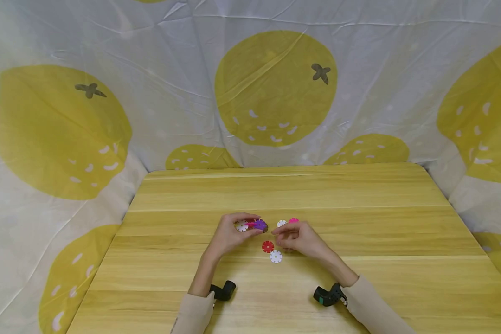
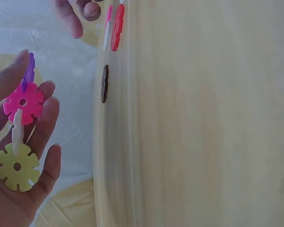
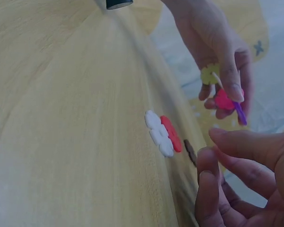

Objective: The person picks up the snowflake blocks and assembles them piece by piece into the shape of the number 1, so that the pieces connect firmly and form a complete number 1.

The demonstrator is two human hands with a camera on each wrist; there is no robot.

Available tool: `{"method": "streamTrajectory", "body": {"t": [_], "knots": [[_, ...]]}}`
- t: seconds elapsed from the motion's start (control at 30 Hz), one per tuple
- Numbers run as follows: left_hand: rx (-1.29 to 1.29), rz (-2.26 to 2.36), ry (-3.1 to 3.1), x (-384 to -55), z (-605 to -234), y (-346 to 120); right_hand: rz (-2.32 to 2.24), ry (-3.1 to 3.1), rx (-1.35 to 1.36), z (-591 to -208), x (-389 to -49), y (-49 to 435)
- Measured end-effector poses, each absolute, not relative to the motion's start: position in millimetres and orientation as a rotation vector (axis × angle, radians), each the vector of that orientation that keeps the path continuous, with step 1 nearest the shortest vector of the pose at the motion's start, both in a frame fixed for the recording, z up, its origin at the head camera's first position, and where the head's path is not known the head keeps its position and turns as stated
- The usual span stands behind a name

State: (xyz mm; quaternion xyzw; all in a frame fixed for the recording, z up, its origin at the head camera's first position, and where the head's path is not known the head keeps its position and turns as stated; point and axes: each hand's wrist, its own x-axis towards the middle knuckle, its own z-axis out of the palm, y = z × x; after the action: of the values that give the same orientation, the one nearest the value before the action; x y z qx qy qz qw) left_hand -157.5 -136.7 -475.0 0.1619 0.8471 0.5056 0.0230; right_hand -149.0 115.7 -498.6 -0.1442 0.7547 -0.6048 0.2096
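My left hand [image 1: 230, 234] holds a short chain of notched plastic discs above the table, pinching it between thumb and fingers. In the left wrist view the chain runs from a yellow disc [image 2: 5, 171] through a white disc [image 2: 16, 127] and a pink disc [image 2: 34, 98] to a purple disc [image 2: 31, 66] near the thumb tip. To the right, my right hand [image 1: 304, 240] hovers with its fingers loosely bent and nothing between thumb and fingertips. Below the hands lie a red disc [image 1: 265, 246], a white disc [image 1: 276, 260] and a brown disc [image 2: 104, 85].
Behind the right hand are another white disc [image 1: 281, 223] and another pink disc [image 1: 294, 220], partly covered by it. A wooden table [image 1: 359, 195] carries everything. Lemon-print cloth [image 1: 183, 93] hangs around its back and sides. Black wrist devices [image 1: 225, 291] jut out below both hands.
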Motion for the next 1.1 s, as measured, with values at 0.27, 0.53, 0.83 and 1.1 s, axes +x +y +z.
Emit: {"method": "streamTrajectory", "body": {"t": [0.27, 0.53, 0.83, 1.1], "knots": [[0.467, 1.554, 2.636, -157.8, -475.7, -136.3, -1.569, 2.14, -0.547, -500.5, -146.2, 118.1], [0.486, 1.548, 2.636, -158.1, -476.3, -135.7, -1.451, 2.267, -0.606, -505.1, -143.6, 113.4], [0.494, 1.542, 2.64, -156.8, -476.0, -134.3, -1.405, 2.317, -0.62, -502.2, -140.3, 112.1], [0.485, 1.549, 2.617, -156.0, -474.4, -132.5, -1.358, 2.343, -0.621, -498.9, -139.5, 112.8]]}}
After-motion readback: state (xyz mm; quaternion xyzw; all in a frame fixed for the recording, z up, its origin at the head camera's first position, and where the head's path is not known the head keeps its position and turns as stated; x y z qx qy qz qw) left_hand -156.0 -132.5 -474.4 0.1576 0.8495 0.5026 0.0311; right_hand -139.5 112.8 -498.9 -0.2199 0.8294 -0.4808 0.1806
